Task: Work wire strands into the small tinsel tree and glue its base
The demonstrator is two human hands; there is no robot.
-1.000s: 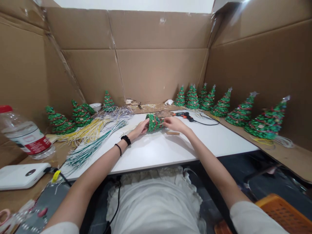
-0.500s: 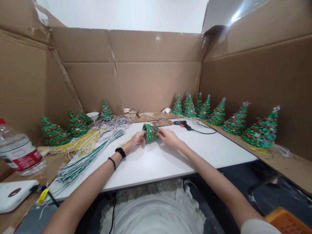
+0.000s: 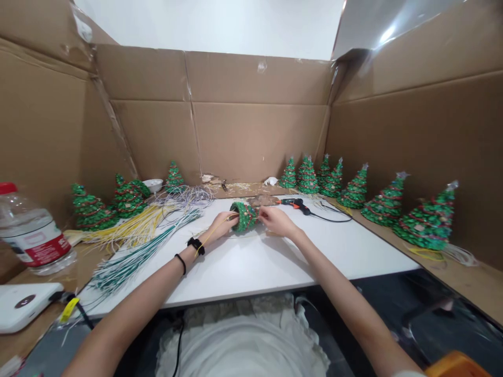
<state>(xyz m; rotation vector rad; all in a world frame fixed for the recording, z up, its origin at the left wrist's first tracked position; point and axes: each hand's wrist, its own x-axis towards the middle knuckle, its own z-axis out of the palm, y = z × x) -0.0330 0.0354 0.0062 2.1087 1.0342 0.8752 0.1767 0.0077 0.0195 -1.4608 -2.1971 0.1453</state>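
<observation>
A small green tree (image 3: pixel 244 217) with red trim lies on its side above the white board (image 3: pixel 236 267), its open base facing left. My left hand (image 3: pixel 223 225) is closed at that base, its fingertips partly inside the rim, and a thin yellow strand (image 3: pixel 208 236) runs from it across the wrist. On the tree's other side, my right hand (image 3: pixel 275 220) pinches at the narrow end; whatever lies between its fingertips is too small to make out. Just behind the tree is a glue gun (image 3: pixel 296 204) with an orange trigger.
Yellow strands (image 3: pixel 133 226), green strands (image 3: pixel 137 259) and pale purple wires (image 3: pixel 188 196) spread over the left. Finished-looking trees (image 3: pixel 351 188) line the right edge. A bottle (image 3: pixel 35 235) and white device (image 3: pixel 27 306) stand far left, cardboard walls (image 3: pixel 259 125) around.
The tree has turned so its open base shows less, and a yellow strand now lies over my left wrist. My right hand's fingers have shifted slightly. The whole view has moved a little.
</observation>
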